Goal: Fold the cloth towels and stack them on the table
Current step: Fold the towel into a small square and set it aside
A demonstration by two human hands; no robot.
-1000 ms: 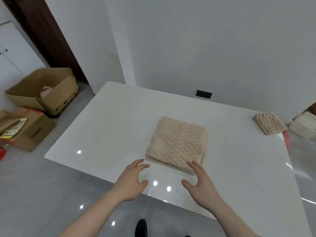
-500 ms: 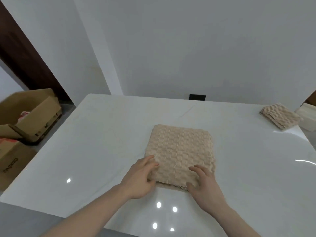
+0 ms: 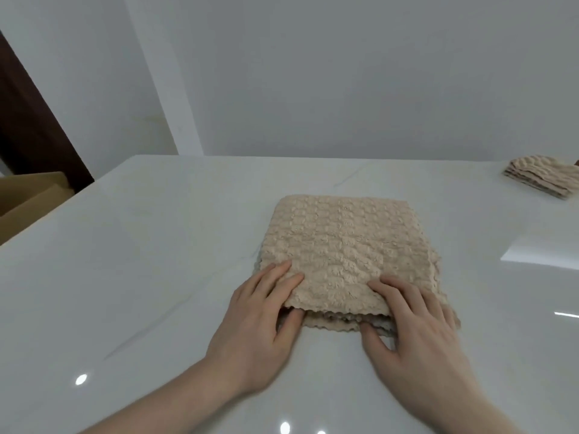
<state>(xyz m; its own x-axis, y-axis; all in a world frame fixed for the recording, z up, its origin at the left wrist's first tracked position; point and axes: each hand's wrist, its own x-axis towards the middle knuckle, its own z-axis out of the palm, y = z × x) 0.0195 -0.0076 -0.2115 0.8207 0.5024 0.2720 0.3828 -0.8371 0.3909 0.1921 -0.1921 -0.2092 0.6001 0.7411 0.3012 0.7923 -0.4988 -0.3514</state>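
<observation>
A beige textured towel [image 3: 344, 245] lies folded in layers on the white table [image 3: 141, 245], in the middle. My left hand [image 3: 263, 317] pinches its near left corner, fingers on top and thumb under the upper layer. My right hand [image 3: 413, 324] grips the near right corner the same way, thumb tucked beneath the edge. A stack of folded beige towels [image 3: 539, 178] sits at the far right of the table.
A cardboard box [image 3: 28, 195] stands on the floor beyond the table's left edge. A dark brown door [image 3: 28, 120] is behind it. A white wall runs along the back of the table.
Both hands moved forward from the table's near edge onto the towel's near corners and took hold of them. The camera came closer and lower toward the towel.
</observation>
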